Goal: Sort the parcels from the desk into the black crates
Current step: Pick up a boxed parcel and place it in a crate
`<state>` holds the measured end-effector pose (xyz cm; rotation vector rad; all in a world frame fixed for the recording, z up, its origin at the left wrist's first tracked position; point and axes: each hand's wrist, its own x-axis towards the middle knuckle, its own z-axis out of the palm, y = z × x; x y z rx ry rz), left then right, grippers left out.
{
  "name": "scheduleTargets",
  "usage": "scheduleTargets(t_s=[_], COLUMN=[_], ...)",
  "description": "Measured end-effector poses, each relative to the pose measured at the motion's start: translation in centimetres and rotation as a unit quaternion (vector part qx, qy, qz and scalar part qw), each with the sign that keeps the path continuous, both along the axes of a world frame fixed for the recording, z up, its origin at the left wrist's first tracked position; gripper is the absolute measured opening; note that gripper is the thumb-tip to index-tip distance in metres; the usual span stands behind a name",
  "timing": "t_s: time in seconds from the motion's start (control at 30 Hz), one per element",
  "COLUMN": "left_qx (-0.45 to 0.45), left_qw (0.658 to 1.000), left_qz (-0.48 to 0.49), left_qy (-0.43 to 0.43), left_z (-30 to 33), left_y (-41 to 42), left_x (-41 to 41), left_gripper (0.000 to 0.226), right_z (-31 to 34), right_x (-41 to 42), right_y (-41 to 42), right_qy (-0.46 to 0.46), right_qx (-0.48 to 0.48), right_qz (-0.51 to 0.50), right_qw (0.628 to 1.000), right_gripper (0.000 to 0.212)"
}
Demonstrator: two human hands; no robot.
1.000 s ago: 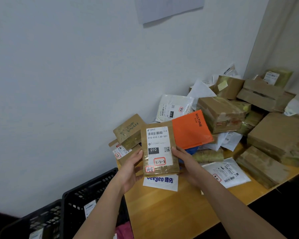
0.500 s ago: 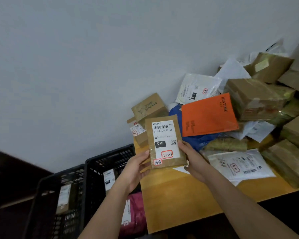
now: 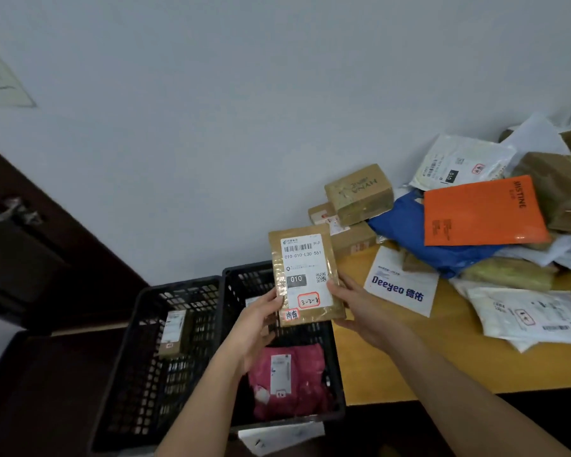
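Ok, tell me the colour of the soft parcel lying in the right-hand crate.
Pink soft parcel, white label; head view.

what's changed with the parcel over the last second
Both hands, left hand and right hand, have carried the brown parcel leftward off the desk; it now hangs over the right black crate. The grip is unchanged, and the parcel pile stays put.
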<state>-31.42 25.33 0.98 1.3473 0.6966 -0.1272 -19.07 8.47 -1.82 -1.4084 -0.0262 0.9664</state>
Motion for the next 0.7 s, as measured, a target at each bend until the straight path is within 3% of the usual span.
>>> scheduleTargets(t_s=[0.37, 0.57, 0.7], left_qx=[-0.047, -0.071, -0.093], left_qw=[0.989, 0.980, 0.974], left_qz=[0.137, 0.180, 0.198], left_qy=[0.016, 0.038, 0.049], left_z=[-1.9, -3.8, -5.4], left_y=[15.2, 19.6, 22.5], left_x=[-20.1, -22.5, -21.5], left_gripper=[0.037, 0.033, 0.032], right_z=[-1.5, -3.5, -5.7], right_x=[-17.4, -19.4, -18.7], right_y=[17.8, 23.6, 27.2], right_qy=[0.009, -0.004, -0.006], right_qx=[-0.026, -0.115, -0.124], right_qz=[0.088, 0.117, 0.128], right_qw=[0.996, 0.986, 0.984], right_gripper=[0.044, 0.058, 0.052])
